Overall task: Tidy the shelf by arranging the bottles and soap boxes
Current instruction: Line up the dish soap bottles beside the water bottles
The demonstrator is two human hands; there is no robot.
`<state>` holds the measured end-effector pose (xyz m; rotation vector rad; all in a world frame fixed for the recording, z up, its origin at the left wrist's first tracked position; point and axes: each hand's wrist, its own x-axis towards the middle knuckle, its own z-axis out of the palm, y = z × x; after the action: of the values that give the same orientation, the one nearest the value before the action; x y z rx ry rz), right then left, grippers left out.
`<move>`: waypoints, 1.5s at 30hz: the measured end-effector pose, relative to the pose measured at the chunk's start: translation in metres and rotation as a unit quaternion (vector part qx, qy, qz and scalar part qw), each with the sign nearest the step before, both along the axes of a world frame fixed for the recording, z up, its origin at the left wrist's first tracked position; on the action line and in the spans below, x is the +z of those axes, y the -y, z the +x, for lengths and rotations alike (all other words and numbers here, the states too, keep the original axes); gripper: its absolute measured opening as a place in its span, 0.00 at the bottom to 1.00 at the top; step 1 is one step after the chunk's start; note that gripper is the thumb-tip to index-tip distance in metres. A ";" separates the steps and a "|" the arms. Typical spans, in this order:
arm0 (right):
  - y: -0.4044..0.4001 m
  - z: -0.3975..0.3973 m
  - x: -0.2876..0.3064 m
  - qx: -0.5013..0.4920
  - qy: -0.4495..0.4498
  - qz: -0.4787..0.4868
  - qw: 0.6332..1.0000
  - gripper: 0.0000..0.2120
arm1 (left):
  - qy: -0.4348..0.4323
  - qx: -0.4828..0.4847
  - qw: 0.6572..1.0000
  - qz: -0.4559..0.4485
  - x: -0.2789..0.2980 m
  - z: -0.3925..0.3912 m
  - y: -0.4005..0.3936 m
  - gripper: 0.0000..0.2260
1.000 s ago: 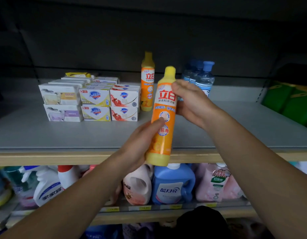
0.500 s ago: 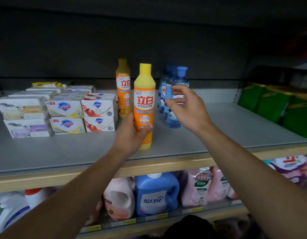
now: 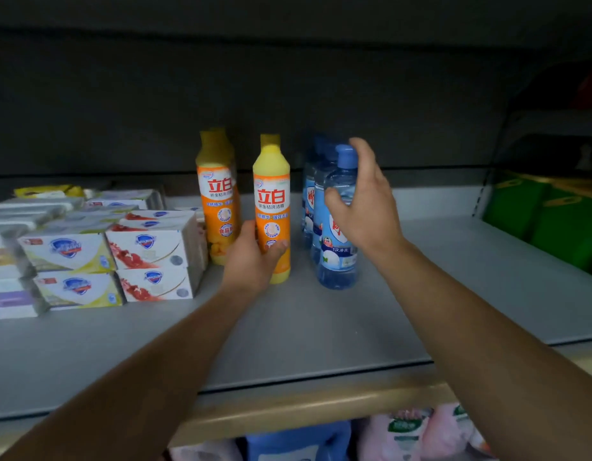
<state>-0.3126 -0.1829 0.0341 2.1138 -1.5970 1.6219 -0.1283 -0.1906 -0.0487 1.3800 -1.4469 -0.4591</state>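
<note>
The front orange bottle stands upright on the grey shelf, long axis vertical, yellow cap up, label facing the camera. The left hand grips its lower body — thumb across the front. A second orange bottle stands just behind-left, beside the stacked soap boxes. The right hand, fingers loosely spread, cups the front blue bottle; whether it grasps it cannot be told.

Upright on the grey shelf: two orange-and-yellow bottles near each other, clear blue bottles in a row just right, stacked soap boxes left.
</note>
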 end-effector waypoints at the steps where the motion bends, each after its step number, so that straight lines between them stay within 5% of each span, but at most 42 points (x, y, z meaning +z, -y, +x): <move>1: 0.003 0.001 -0.004 0.001 0.012 -0.017 1.000 0.35 | 0.002 0.002 1.000 -0.001 -0.001 -0.002 0.010 0.23; 17: 0.023 0.004 -0.020 0.001 0.052 -0.102 0.993 0.35 | 0.002 0.043 0.999 0.012 0.009 -0.028 0.141 0.24; 31: 0.022 0.005 -0.019 0.003 0.057 -0.100 0.993 0.35 | 0.023 0.077 0.996 0.033 0.012 -0.025 0.166 0.26; 41: 0.004 0.001 -0.003 0.003 0.032 -0.026 0.999 0.35 | 0.127 -0.005 0.986 0.104 0.013 -0.009 0.083 0.24; 45: -0.004 0.000 0.009 -0.033 -0.019 0.015 0.999 0.35 | 0.277 -0.075 0.953 0.097 0.012 0.008 0.019 0.24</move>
<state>-0.3122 -0.1790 0.0429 2.0690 -1.6719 1.5382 -0.1199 -0.2098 -0.0363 1.6439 -2.0169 -0.3265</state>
